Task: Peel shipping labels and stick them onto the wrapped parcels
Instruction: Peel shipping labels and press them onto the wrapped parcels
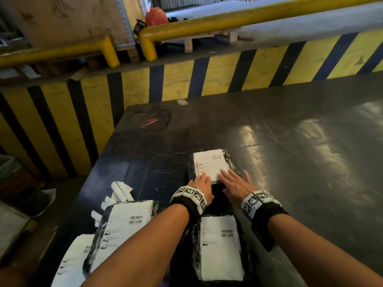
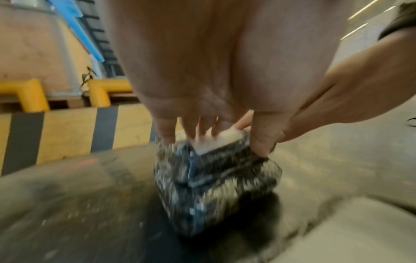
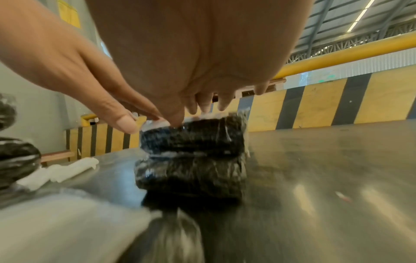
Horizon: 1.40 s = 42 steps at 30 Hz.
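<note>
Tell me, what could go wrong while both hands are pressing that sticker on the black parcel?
1. The parcel seems to sit on top of another wrapped one, as the wrist views show, so a hard push might slide it off.
2. The left hand and right hand press only the near edge of the label; the far part could stay loose or wrinkle.
3. The shiny table may let the stack skid.

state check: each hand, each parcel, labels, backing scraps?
left hand: flat, fingers pressing the label
right hand: flat, fingers spread on the label
far parcel: wrapped black, on the table, label on top
label: stuck on, being smoothed
near parcel: labelled, lying flat
left parcel: labelled, lying tilted
backing scraps: peeled, loosely piled
</note>
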Each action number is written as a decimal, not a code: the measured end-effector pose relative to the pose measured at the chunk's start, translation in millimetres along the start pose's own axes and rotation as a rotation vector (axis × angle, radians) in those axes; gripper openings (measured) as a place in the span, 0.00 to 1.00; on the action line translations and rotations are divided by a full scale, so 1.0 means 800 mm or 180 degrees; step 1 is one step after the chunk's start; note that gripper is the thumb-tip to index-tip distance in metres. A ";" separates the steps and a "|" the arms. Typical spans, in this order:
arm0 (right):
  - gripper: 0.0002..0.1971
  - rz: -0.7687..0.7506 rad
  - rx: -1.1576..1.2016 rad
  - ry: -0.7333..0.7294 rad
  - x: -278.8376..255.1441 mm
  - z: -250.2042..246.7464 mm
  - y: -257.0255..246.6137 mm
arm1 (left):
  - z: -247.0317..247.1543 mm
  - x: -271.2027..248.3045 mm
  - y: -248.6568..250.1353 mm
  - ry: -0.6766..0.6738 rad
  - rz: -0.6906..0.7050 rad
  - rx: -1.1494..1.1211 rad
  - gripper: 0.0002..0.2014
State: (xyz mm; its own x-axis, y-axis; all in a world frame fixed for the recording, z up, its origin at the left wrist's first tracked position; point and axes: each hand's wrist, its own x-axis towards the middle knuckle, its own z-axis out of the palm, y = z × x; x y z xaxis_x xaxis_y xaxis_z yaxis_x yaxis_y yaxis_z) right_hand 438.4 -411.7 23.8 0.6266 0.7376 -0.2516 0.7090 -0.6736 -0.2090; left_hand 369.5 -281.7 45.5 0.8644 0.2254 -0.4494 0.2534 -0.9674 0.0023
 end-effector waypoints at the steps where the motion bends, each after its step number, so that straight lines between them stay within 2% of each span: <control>1: 0.30 -0.0012 0.0005 -0.0056 0.000 0.004 0.000 | 0.005 0.000 -0.001 0.0003 0.0019 -0.0021 0.37; 5: 0.32 0.0097 0.0176 0.0065 0.001 0.015 0.015 | 0.022 -0.005 -0.019 0.0218 0.0169 -0.0133 0.36; 9: 0.30 0.0050 0.0392 0.0253 0.024 0.003 0.009 | 0.008 0.002 -0.031 0.0490 0.0217 -0.0359 0.36; 13: 0.29 -0.0140 0.0291 0.0137 0.037 0.015 0.001 | 0.011 0.011 -0.032 0.0250 0.0256 -0.0377 0.37; 19: 0.29 0.0176 0.0177 0.0116 0.027 0.012 0.026 | 0.020 0.004 -0.049 0.0205 0.0132 -0.0541 0.37; 23: 0.29 0.0242 0.0245 0.0091 0.043 -0.018 0.025 | -0.011 0.016 -0.047 0.0331 0.0117 -0.0709 0.33; 27: 0.27 0.0082 0.0160 0.0043 0.081 -0.048 0.013 | -0.045 0.052 -0.046 0.0284 0.0153 -0.1000 0.39; 31: 0.28 -0.0013 -0.0027 -0.0332 0.095 -0.037 0.018 | -0.039 0.072 -0.048 0.0053 0.0145 -0.0691 0.34; 36: 0.28 0.0372 0.0134 -0.0322 0.095 -0.031 0.041 | -0.027 0.070 -0.069 -0.0034 0.0095 -0.0398 0.30; 39: 0.27 0.0319 0.0127 -0.0157 0.107 -0.048 0.031 | -0.048 0.075 -0.069 0.0141 0.0080 -0.0357 0.28; 42: 0.26 0.0150 0.0065 -0.0140 0.130 -0.061 0.017 | -0.063 0.093 -0.067 0.0228 0.0154 -0.0402 0.30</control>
State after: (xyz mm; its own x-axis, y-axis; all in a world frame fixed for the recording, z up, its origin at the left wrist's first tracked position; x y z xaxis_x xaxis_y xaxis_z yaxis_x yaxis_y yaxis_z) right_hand 528.6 -341.7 40.9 0.6440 0.7026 -0.3029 0.6720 -0.7086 -0.2151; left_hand 442.2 -206.9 56.6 0.9046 0.1908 -0.3811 0.2593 -0.9560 0.1369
